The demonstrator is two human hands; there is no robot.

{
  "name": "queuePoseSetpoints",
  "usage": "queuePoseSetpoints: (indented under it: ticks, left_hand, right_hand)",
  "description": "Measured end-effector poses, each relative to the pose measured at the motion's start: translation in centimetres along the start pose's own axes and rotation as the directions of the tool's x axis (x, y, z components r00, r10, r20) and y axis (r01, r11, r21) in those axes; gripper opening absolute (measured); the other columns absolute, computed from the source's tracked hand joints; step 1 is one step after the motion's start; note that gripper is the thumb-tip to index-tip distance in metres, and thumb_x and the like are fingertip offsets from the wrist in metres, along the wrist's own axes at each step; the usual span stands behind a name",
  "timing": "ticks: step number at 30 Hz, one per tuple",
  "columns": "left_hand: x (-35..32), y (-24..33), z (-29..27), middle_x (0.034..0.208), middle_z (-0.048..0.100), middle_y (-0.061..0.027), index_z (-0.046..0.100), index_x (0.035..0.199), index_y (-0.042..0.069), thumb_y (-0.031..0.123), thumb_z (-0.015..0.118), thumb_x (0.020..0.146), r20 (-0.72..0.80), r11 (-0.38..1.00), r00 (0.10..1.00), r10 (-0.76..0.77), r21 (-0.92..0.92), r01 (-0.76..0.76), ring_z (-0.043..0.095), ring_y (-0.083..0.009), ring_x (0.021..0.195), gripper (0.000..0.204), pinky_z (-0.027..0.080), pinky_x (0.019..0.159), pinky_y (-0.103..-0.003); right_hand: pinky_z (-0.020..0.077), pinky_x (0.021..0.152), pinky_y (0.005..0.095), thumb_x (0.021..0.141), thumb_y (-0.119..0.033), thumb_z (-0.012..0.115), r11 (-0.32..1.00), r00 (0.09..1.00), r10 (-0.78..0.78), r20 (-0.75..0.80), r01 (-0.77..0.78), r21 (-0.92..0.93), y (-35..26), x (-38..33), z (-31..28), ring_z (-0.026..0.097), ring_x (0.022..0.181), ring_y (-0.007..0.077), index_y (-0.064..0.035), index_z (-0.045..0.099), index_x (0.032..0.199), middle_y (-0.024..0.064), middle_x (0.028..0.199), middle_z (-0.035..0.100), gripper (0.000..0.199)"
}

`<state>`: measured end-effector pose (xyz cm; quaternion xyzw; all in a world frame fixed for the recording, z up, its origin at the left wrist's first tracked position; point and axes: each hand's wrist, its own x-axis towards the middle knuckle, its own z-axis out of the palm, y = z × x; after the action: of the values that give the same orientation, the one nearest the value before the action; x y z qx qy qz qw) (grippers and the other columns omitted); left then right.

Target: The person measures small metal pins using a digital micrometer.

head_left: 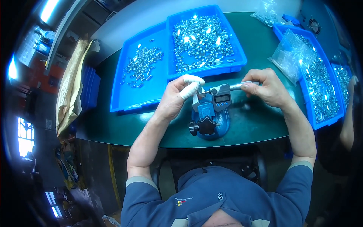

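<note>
A digital micrometer [222, 97] with a small screen is clamped in a blue stand [214, 126] with black knobs, near the table's front edge. My right hand [266, 87] pinches the micrometer's thimble at its right end between thumb and fingers. White covers wrap the thumb and a finger of my left hand [177, 92], closed at the measuring gap. What those fingertips hold is too small and hidden to make out. Just beyond my left hand, a blue tray [149, 103] carries a loose pile of small shiny metal cylinders [141, 64].
A fuller blue tray [244, 62] of metal cylinders overlaps the left tray. On the right, another long blue tray [332, 120] of parts has a clear plastic bag [289, 56] over its edge. Brown paper sacking [72, 83] stands by stacked blue trays [90, 87] at left. Another person's arm [348, 125] shows far right.
</note>
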<state>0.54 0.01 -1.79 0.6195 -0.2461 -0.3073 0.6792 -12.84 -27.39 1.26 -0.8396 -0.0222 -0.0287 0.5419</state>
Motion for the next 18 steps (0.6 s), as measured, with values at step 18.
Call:
queuePoseSetpoints:
  ticks: [18]
  left_hand:
    - [-0.06,0.4,-0.16,0.098,0.069,-0.007,0.069,0.112,0.003,0.019,0.07,0.094,0.006,0.999,1.0,0.028,0.039,-0.028,0.066,-0.0133,0.086,0.024,0.054,0.08,-0.029]
  right_hand:
    - [0.0455,0.062,0.0259,0.091,-0.026,0.072,0.998,0.998,-0.06,-0.009,0.06,-0.005,0.45,-0.02,0.13,0.059,0.068,0.0093,0.0002,0.072,0.092,0.0031,0.073,0.066,0.027]
